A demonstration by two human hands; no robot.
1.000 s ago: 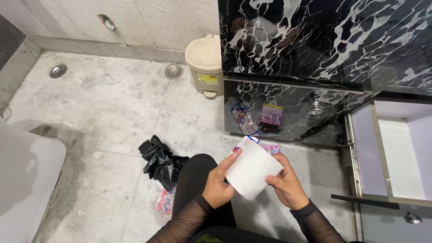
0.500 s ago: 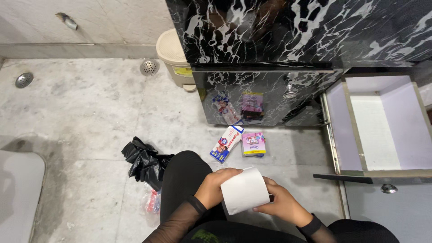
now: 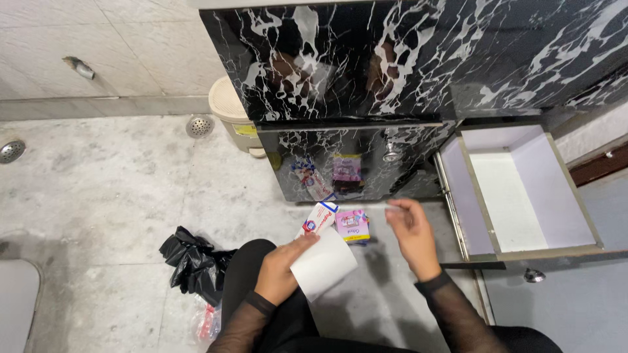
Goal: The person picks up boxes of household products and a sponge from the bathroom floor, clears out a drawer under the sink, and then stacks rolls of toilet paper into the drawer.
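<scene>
My left hand (image 3: 280,268) grips a white folded sheet of paper (image 3: 324,263) above my knee. Free of the sheet, my right hand (image 3: 409,229) hovers over the floor with fingers loosely curled and nothing in them, close to the open drawer (image 3: 477,209). On the floor ahead of both hands lie a white, red and blue carton (image 3: 318,218) and a small pink packet (image 3: 352,224). The drawer is pulled out of the black marble-patterned cabinet (image 3: 418,59); its pale lilac inside holds nothing.
A crumpled black plastic bag (image 3: 191,263) and a clear bag with red contents (image 3: 207,321) lie by my left leg. A beige pedal bin (image 3: 229,114) stands against the cabinet. Two floor drains (image 3: 199,125) sit in the grey tile floor.
My right hand has let go of the paper and moved up and right toward the drawer. The left hand keeps the sheet. The view has swung right, showing more of the drawer.
</scene>
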